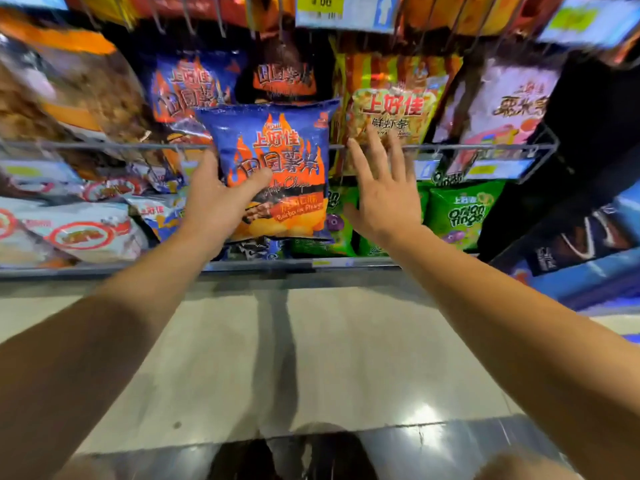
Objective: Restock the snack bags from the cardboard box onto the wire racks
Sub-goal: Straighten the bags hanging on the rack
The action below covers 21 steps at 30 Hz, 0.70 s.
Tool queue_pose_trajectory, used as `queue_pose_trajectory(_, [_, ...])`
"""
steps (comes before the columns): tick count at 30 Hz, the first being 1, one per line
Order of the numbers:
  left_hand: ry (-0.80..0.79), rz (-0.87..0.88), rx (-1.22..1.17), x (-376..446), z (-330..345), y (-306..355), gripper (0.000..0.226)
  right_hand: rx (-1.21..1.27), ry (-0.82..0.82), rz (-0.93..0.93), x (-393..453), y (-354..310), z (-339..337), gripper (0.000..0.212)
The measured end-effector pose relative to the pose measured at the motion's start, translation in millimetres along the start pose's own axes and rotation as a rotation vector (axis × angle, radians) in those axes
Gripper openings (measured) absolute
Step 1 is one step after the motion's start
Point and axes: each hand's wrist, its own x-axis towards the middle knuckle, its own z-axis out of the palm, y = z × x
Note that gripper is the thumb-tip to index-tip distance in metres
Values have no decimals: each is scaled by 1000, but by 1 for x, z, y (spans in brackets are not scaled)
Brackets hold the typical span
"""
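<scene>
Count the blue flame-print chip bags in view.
2. One blue flame-print bag is gripped by the left hand before the wire rack; the other stands on the rack behind it. More may be hidden.

Your left hand grips a blue flame-print snack bag by its left edge, thumb across the front, remaining fingers hidden behind it. The bag is upright, in front of the wire rack rail. Your right hand is spread flat, fingers straight. Its fingertips overlap a yellow snack bag on the rack; contact cannot be confirmed. Below that palm sit green onion-ring bags. Motion blur obscures the left-side stock.
</scene>
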Motion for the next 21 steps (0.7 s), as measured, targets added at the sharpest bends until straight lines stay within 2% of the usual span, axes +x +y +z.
queue_pose_trajectory(6, [-51, 78, 103, -3, 4, 12, 51, 29, -73, 48, -3, -5, 8, 108])
queue_pose_trajectory(8, [-42, 104, 87, -4, 3, 19, 48, 29, -96, 49, -4, -5, 6, 109])
queue_pose_trajectory(16, [305, 451, -32, 4, 5, 41, 42, 11, -70, 29, -4, -2, 12, 107])
queue_pose_trajectory(19, [339, 543, 49, 17, 14, 50, 41, 27, -76, 23, -4, -1, 11, 104])
queue_pose_trajectory(21, [312, 533, 98, 29, 21, 47, 44, 32, -70, 23, -4, -1, 11, 102])
